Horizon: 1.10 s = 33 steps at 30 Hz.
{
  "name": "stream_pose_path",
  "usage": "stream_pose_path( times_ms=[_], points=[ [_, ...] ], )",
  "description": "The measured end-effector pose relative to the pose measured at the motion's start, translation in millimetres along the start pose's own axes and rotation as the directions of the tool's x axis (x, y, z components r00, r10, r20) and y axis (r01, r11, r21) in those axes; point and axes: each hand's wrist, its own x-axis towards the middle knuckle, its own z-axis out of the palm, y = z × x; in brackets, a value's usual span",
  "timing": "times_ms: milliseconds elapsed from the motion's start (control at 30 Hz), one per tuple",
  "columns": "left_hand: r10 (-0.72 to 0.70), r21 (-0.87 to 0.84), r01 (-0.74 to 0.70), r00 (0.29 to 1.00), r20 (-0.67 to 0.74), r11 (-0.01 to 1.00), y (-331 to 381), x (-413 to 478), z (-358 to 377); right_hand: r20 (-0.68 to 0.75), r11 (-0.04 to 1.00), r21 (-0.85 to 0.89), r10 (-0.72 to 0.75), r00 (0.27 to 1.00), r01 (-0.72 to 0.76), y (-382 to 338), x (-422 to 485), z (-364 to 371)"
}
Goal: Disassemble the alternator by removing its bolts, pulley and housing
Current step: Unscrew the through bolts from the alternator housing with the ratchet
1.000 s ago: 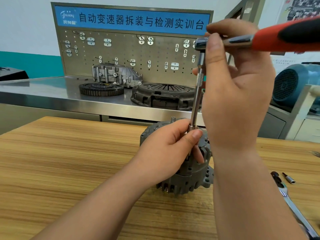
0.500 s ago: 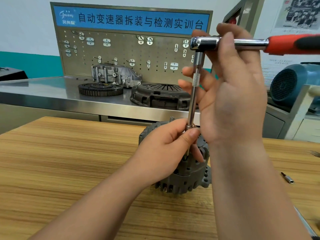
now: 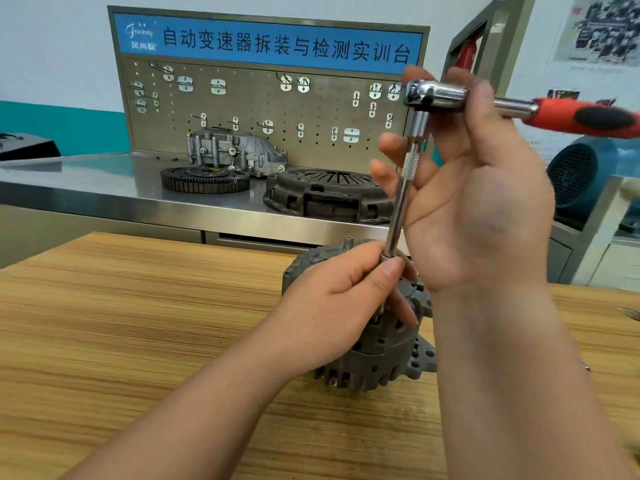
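alternator (image 3: pixel 381 344): head view. grey casting, stands on end on the wooden table (image 3: pixel 138 323), just toward 5 o'clock of centre.
left hand (image 3: pixel 346 306): enters from 7 o'clock and rests on the alternator's top. thumb and fingers pinch the foot of the extension bar (image 3: pixel 398 202), likely to keep it seated on a bolt, which is hidden.
right hand (image 3: pixel 485 202): at 1 o'clock. thumb and forefinger grip the ratchet (image 3: pixel 436 95) head, other fingers loose behind the bar. red handle (image 3: pixel 588 117) points to 3 o'clock, with room to swing.
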Motion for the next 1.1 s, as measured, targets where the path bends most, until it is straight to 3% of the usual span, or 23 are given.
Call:
stream_pose_path(
  times_ms=[100,200,267,333,400,433,500,600,700,800,967,1033,1100],
  points=[
    [0.008,-0.016,-0.008,1.000,0.002,1.000,-1.9,1.6,1.2,0.055,0.995,0.082,0.044,0.998,-0.048,0.1,0.8,-1.6],
    [0.020,0.019,-0.020,1.000,-0.016,1.000,-1.8,1.7,1.4,0.044,0.984,-0.128,-0.116,0.992,0.121,4.0,-1.7,-1.9],
    [0.008,0.037,-0.008,1.000,-0.015,0.999,-1.5,1.7,1.7,0.114,0.867,-0.359,-0.327,0.938,0.346,5.9,-2.8,-1.0],
    [-0.011,0.028,0.012,1.000,-0.021,1.000,-1.4,2.3,2.1,0.250,0.660,-0.530,-0.479,0.842,0.533,7.6,-1.7,-1.3],
    [-0.020,0.016,0.021,0.999,-0.028,1.000,-1.5,2.5,2.9,0.290,0.578,-0.580,-0.512,0.809,0.574,9.3,-1.3,-2.2],
    [-0.020,0.014,0.020,0.999,-0.029,1.000,-1.4,2.3,3.0,0.262,0.609,-0.570,-0.502,0.824,0.552,9.4,-2.0,-1.7],
    [-0.006,0.014,0.007,0.999,-0.032,1.000,-2.3,1.6,3.1,0.149,0.766,-0.477,-0.412,0.899,0.430,8.4,-4.0,-0.6],
    [0.007,0.019,-0.006,0.999,-0.040,1.000,-2.5,0.8,2.1,0.021,0.962,-0.225,-0.153,0.988,0.154,5.1,-4.5,1.1],
    [0.010,-0.003,-0.010,1.000,-0.028,1.000,-2.8,1.4,1.4,0.025,1.000,-0.012,0.020,1.000,-0.020,0.9,-1.4,1.5],
    [0.006,-0.024,-0.006,1.000,0.001,1.000,-4.5,1.7,0.6,0.059,0.990,0.106,0.092,0.994,-0.097,-0.3,0.6,1.5],
    [0.011,0.005,-0.011,1.000,0.011,1.000,-4.0,1.9,0.0,0.091,0.996,0.071,0.037,0.995,-0.044,2.6,-0.6,0.0],
    [0.002,0.009,-0.002,1.000,0.000,1.000,-3.0,2.3,0.7,0.075,0.993,-0.072,-0.086,0.993,0.092,5.4,-2.7,0.1],
    [-0.011,0.018,0.011,1.000,0.000,1.000,-2.5,2.5,1.8,0.108,0.904,-0.298,-0.287,0.952,0.307,7.2,-3.6,0.7]
  ],
)
